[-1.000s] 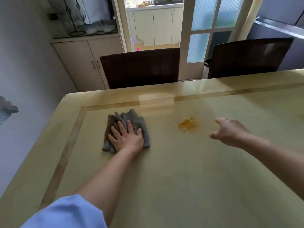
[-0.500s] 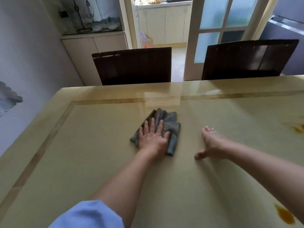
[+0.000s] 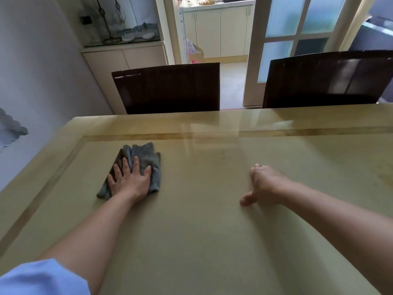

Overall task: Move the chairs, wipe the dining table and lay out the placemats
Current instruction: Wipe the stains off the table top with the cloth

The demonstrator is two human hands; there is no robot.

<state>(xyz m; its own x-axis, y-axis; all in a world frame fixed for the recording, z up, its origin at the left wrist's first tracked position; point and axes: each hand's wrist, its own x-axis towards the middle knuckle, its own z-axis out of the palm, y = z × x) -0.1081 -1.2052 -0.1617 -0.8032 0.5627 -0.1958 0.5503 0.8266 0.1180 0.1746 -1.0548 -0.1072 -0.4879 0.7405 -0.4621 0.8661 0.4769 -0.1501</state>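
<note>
A glossy beige dining table (image 3: 202, 241) with a darker inlaid border fills the lower view. On its left part lies a crumpled grey cloth (image 3: 143, 157). My left hand (image 3: 129, 180) presses flat on the cloth with fingers spread. My right hand (image 3: 264, 185) rests on the bare tabletop to the right, fingers loosely curled, holding nothing. A faint orange smear (image 3: 223, 154) shows between the two hands. Two dark brown chairs stand pushed against the far edge, one at centre (image 3: 168, 88) and one at right (image 3: 329, 79).
A grey wall runs close along the table's left side. Behind the chairs stand a cream cabinet (image 3: 125, 58) with a glass case on top, an open doorway into a kitchen, and a frosted glass door (image 3: 282, 39).
My left hand swept the cloth right across the orange stain, then back to the left. The stain is now only a faint smear. My right hand settled onto the tabletop.
</note>
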